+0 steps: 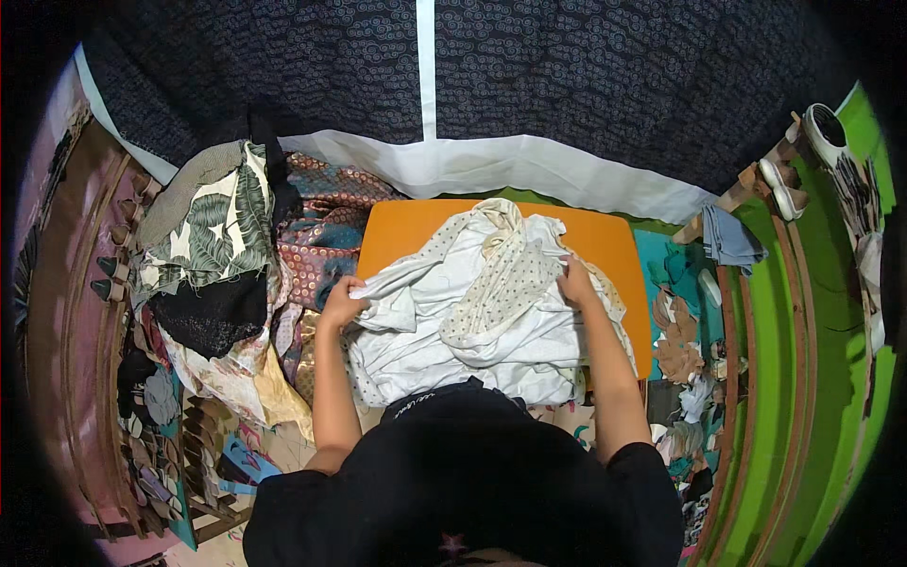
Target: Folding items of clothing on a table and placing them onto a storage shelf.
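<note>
Orange tabletop [406,231] carries a crumpled white garment [453,331] with a dotted cream panel, spread from its left edge to its right edge. A heap of patterned fabrics [227,246] lies just beside the left edge. The left hand [342,300] is clenched on the garment's left side; the right hand [574,280] grips its upper right part.
</note>
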Demonstrator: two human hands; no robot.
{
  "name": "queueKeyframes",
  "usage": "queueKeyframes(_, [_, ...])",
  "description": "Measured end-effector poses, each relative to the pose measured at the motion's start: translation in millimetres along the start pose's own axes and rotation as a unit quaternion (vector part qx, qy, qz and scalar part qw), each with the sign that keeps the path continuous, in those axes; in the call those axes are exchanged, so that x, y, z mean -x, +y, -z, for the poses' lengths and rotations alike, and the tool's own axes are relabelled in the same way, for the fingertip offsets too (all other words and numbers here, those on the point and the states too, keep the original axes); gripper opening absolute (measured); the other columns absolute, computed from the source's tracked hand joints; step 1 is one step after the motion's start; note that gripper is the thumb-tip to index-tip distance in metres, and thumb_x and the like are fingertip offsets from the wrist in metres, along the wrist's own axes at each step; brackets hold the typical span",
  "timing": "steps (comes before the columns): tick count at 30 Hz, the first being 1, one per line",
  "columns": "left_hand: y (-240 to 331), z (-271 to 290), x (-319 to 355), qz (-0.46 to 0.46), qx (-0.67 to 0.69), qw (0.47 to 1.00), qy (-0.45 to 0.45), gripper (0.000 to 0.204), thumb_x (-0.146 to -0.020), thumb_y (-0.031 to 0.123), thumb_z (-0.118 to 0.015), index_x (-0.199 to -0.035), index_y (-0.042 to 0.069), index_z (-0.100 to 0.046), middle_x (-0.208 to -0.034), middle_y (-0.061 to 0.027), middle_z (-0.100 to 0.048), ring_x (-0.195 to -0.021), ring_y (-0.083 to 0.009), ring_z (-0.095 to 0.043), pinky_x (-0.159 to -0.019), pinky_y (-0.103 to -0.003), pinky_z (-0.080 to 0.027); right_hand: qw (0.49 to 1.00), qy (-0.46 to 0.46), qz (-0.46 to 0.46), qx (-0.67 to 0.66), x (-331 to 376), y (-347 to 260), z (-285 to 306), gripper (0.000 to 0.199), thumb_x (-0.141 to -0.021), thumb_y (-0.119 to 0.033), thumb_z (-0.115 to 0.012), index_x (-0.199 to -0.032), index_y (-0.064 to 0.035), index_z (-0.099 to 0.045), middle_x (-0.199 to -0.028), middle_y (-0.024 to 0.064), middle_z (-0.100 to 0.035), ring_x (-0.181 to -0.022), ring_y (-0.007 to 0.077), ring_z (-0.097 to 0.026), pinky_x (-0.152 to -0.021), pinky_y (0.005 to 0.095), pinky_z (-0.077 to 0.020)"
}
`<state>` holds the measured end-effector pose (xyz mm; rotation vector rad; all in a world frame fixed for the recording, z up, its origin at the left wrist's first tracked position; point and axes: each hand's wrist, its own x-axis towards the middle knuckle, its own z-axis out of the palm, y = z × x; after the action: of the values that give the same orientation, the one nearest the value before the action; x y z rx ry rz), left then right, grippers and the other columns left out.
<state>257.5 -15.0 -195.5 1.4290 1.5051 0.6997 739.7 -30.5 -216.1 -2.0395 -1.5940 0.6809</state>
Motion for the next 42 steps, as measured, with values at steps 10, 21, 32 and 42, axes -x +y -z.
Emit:
queueKeyframes(10, [18.9,24.0,12.8,0.067,0.01,0.997,-0.046,0.036,-0.07,0.028,-0.063,-0.091,-0.001,-0.062,-0.077,-0.0049,-0.061,-0.067,-0.0114,-0.054,-0.061,-0.025,-0.042,0.991,0.011,0.063,0.115,-4.6,13.4,0.1,0.015,-0.067,-0.019,-0.061,-0.075,-0.0063,-0.058,-0.072,0.0097,-0.056,-0.068,0.027,-0.054,-0.062,0.0353,-0.0439])
queueKeyframes(21, [94.7,86.2,-25.7,-0.026,0.384,0.92,0.07,0.034,-0.081,0.027,-0.047,-0.103,0.002,-0.05,-0.096,-0.0105,-0.056,-0.088,-0.0214,-0.056,-0.076,-0.034,-0.044,0.902,0.369,0.052,0.219,-49.9,67.4,285.2,0.036,-0.08,-0.031,-0.043,-0.08,0.0023,-0.058,-0.082,0.0219,-0.058,-0.08,0.0361,-0.055,-0.069,0.0431,-0.0404])
queueKeyframes(32, [97.8,120.8,-1.8,-0.105,0.042,0.952,0.284,0.039,-0.08,0.027,-0.051,-0.106,-0.003,-0.049,-0.099,-0.0151,-0.056,-0.091,-0.0253,-0.054,-0.08,-0.031,-0.041,0.854,0.519,0.02,-0.023,88.6,26.8,301.3,0.026,-0.072,-0.023,-0.056,-0.067,0.0026,-0.052,-0.065,0.0165,-0.056,-0.06,0.0255,-0.052,-0.057,0.0354,-0.0399])
queueKeyframes(42, [35.5,103.3,26.7,0.089,-0.327,0.933,0.122,0.048,-0.076,0.04,-0.049,-0.107,0.004,-0.054,-0.101,-0.0237,-0.054,-0.097,-0.0376,-0.05,-0.082,-0.04,-0.04,0.914,0.354,-0.178,-0.083,99.8,86.2,144.5,0.025,-0.065,-0.011,-0.06,-0.085,0.0042,-0.058,-0.082,0.0109,-0.059,-0.073,0.0171,-0.055,-0.066,0.0272,-0.0429])
